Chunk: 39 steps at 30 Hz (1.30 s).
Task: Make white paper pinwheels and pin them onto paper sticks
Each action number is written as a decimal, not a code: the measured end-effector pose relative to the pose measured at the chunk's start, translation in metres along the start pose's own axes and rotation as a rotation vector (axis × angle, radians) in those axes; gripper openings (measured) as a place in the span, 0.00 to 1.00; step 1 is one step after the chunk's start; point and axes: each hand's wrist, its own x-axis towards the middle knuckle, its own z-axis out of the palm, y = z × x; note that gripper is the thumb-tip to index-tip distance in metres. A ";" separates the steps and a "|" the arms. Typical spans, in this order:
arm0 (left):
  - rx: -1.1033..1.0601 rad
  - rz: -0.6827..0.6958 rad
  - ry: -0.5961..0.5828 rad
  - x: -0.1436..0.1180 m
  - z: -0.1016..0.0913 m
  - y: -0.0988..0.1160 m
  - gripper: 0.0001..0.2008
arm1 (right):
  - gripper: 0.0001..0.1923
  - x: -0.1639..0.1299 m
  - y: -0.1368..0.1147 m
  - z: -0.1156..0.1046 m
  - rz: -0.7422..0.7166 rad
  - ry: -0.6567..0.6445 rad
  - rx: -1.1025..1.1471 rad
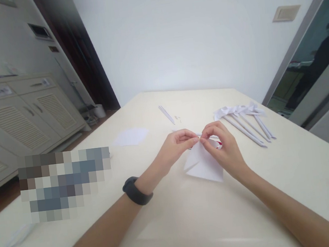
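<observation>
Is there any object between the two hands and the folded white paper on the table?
No. The left hand and the right hand both already pinch the top corner of the folded white paper; nothing visible lies between.

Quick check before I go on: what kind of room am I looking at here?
Most likely a room in a home or small office, not a workshop. A plain cream table stands by a white wall, with louvred white cabinets at the left. Both hands, left hand and right hand, pinch white folded paper.
</observation>
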 end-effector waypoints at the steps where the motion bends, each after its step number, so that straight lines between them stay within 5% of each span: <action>1: 0.003 -0.004 0.023 0.000 0.000 -0.001 0.08 | 0.03 0.000 0.001 0.000 0.006 -0.005 0.002; 21: 0.212 0.089 0.122 0.003 -0.002 -0.003 0.10 | 0.03 0.000 0.008 0.002 0.090 -0.073 0.065; 39: 0.349 0.195 0.081 0.002 0.003 -0.013 0.11 | 0.02 -0.002 0.013 0.008 0.173 -0.129 0.017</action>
